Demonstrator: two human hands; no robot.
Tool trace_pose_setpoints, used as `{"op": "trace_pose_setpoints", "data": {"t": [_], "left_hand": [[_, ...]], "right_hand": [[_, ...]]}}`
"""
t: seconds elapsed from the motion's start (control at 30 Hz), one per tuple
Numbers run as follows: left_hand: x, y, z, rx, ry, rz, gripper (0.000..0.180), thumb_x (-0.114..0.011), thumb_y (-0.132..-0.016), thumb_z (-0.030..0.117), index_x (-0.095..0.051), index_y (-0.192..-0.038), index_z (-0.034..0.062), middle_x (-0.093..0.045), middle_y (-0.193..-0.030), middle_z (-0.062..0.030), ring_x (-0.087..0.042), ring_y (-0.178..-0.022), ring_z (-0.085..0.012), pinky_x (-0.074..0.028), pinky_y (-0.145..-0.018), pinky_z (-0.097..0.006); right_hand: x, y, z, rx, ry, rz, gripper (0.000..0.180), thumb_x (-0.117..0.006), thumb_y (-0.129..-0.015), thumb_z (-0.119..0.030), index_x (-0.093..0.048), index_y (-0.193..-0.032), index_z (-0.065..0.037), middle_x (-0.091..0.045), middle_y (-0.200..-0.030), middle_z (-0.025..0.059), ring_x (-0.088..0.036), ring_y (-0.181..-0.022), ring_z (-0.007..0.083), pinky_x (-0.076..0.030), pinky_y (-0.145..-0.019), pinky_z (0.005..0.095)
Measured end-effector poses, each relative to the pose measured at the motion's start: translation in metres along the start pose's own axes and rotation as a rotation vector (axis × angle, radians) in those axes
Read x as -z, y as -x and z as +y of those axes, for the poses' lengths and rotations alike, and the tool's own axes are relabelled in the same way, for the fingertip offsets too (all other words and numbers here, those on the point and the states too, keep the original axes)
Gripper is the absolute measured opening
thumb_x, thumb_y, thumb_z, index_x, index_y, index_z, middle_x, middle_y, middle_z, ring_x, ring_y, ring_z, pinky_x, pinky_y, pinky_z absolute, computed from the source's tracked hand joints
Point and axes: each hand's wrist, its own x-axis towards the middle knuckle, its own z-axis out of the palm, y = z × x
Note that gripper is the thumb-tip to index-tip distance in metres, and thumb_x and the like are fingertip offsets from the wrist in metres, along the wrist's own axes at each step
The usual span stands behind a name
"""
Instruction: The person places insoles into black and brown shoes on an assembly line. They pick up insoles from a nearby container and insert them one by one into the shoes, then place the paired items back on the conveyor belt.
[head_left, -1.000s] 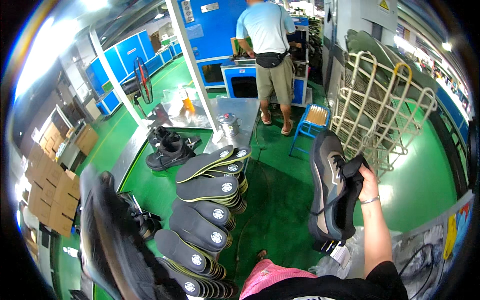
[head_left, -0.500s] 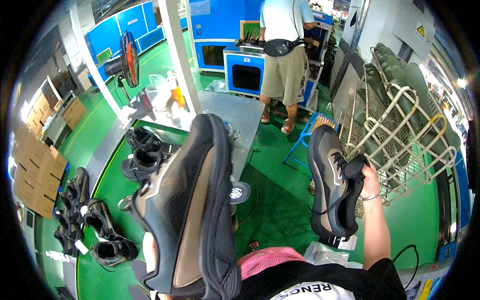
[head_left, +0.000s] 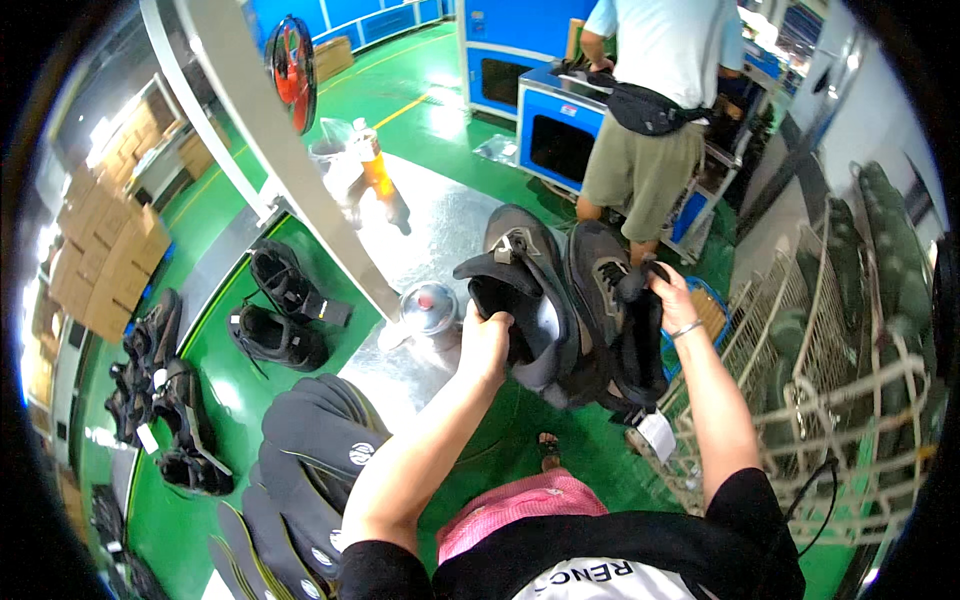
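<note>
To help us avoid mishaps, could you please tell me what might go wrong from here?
The left hand looks close to the lidded metal pot, which might get bumped. The left forearm overlaps the stacked insoles in view and could brush them. The white tag below the right shoe might snag.

open gap between forearms [head_left: 430,445], pot [head_left: 428,310] and post [head_left: 293,200] left of the hands [head_left: 487,340], insoles [head_left: 305,440] lower left, rack [head_left: 775,310] right

The left hand [head_left: 487,345] is raised ahead of the body, curled in a grip, thumb uppermost, fingers mostly hidden. Its bare forearm [head_left: 425,455] slants up and rightward. The right hand [head_left: 673,298] also grips, its bare forearm [head_left: 722,410] slanting up and leftward, converging.
</note>
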Motion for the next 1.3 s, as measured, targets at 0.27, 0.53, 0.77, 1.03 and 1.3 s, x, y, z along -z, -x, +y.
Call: {"op": "trace_pose_setpoints", "data": {"t": [0.27, 0.53, 0.77, 1.03, 1.3], "left_hand": [[-0.024, -0.124, -0.079, -0.246, -0.152, 0.447, 0.055, -0.044, -0.071, -0.004, -0.033, -0.124, 0.001, -0.047, -0.117, -0.0167, -0.046, -0.108, -0.0279, -0.034, -0.093, -0.032], [0.001, -0.154, -0.122, -0.218, -0.566, 0.583, 0.066, -0.055, -0.07, 0.007, -0.024, -0.129, 0.0019, -0.035, -0.125, -0.024, -0.035, -0.116, -0.0358, -0.029, -0.097, -0.036], [-0.002, -0.144, -0.129, -0.165, -0.386, 0.482, 0.079, -0.061, -0.071, 0.01, -0.013, -0.132, -0.0005, -0.027, -0.13, -0.0229, -0.029, -0.12, -0.0309, -0.024, -0.099, -0.033], [-0.022, -0.03, -0.094, -0.231, -0.67, 0.256, 0.074, -0.059, -0.076, 0.022, -0.016, -0.132, 0.0021, -0.03, -0.128, -0.0219, -0.033, -0.118, -0.0297, -0.028, -0.097, -0.036], [0.022, 0.077, -0.087, 0.103, -0.176, 0.122, 0.053, -0.053, -0.081, 0.016, -0.029, -0.128, 0.0076, -0.038, -0.123, -0.013, -0.043, -0.106, -0.0224, -0.042, -0.078, -0.03]], "right_hand": [[-0.016, -0.169, 0.05, -0.095, 0.107, -0.255, 0.023, -0.056, -0.079, -0.008, -0.055, -0.099, 0.003, -0.058, -0.089, 0.0033, -0.054, -0.08, 0.0109, -0.042, -0.073, 0.023], [-0.099, -0.255, 0.12, -0.167, 0.188, -0.472, 0.022, -0.059, -0.078, -0.01, -0.057, -0.096, 0.002, -0.059, -0.081, 0.0021, -0.053, -0.073, 0.0097, -0.042, -0.07, 0.023], [-0.125, -0.294, 0.143, -0.153, 0.191, -0.5, 0.028, -0.059, -0.079, -0.018, -0.057, -0.096, 0.004, -0.06, -0.082, 0.0036, -0.053, -0.075, 0.0108, -0.042, -0.069, 0.0244], [-0.105, -0.255, 0.12, -0.036, 0.374, -0.49, 0.032, -0.061, -0.077, -0.022, -0.056, -0.099, 0.001, -0.06, -0.09, 0.0059, -0.054, -0.082, 0.0132, -0.043, -0.077, 0.0265], [-0.109, -0.252, 0.13, 0.007, 0.673, -0.32, 0.062, -0.064, -0.069, -0.028, -0.041, -0.119, 0.0, -0.052, -0.111, 0.018, -0.051, -0.1, 0.0268, -0.04, -0.087, 0.0333]]}}
